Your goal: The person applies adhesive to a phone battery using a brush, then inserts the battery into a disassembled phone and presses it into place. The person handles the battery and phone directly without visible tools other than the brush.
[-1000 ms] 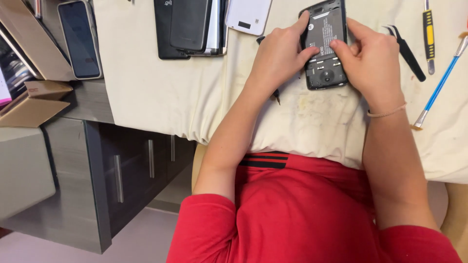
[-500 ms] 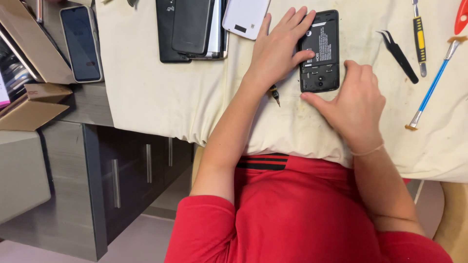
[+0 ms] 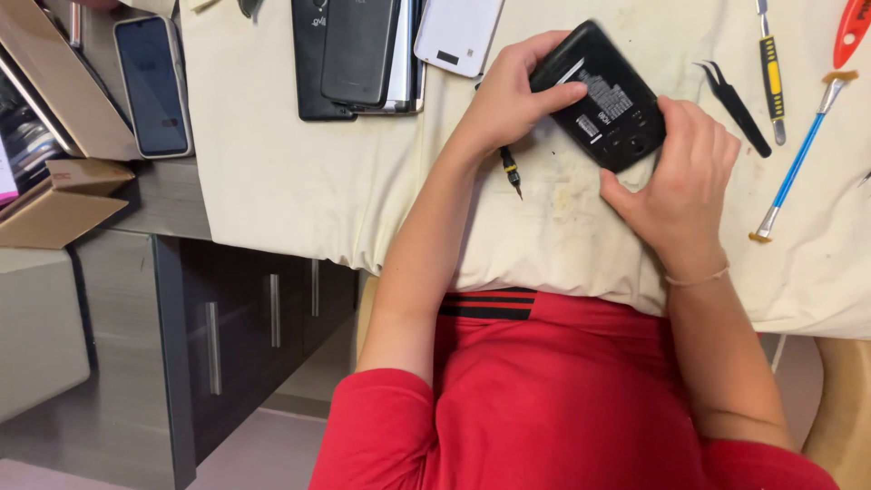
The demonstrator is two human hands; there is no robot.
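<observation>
Black phone (image 3: 603, 107) sits back-side up, tilted, at roughly 1 o'clock in the head view, on the cream cloth (image 3: 299, 195) covering the bench. Left hand (image 3: 508, 95) is clasped round its upper-left edge; right hand (image 3: 676, 186) grips the lower-right corner, thumb pressed to the back. Held from opposite sides, probably so it cannot slide on the cloth.

A small screwdriver (image 3: 511, 170) lies just under the left wrist, within reach. Black tweezers (image 3: 733, 93), a yellow-handled tool (image 3: 769, 68) and a blue-handled tool (image 3: 798, 159) are ranged at 2 o'clock, beside the right hand. A stack of phones (image 3: 358, 54) rests at 11 o'clock, well apart from the work.
</observation>
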